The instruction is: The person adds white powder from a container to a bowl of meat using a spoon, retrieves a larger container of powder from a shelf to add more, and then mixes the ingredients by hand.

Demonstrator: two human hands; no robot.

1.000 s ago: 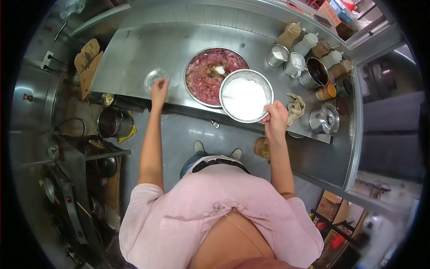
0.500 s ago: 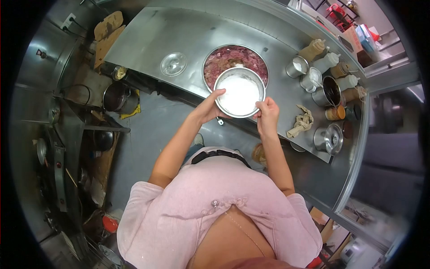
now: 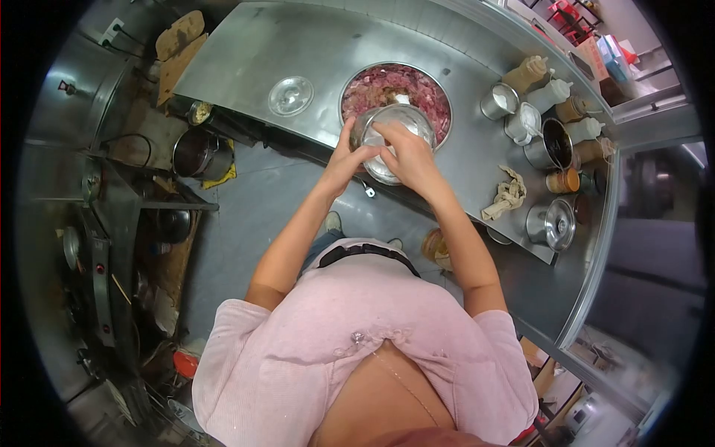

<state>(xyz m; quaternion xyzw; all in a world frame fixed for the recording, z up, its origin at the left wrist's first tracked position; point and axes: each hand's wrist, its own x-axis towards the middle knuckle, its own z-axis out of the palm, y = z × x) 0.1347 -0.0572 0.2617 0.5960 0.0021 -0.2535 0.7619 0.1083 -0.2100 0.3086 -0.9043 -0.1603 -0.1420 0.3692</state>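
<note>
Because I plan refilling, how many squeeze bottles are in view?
5, at the right of the counter, far to near: tan bottle, white bottle, brown bottle, second white bottle, second brown bottle. More may be hidden.

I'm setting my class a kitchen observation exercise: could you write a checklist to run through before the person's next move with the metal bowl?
1. Left hand at the metal bowl: ok.
2. Bowl wholly over the meat pan: not ok; it overlaps only the near part in view.
3. Right hand gripping the bowl: cannot tell.
4. Amount inside the bowl: cannot tell; the right hand blocks it.
5. Clear disc apart from the pan: ok.
6. Cloth apart from the pan: ok.
</note>
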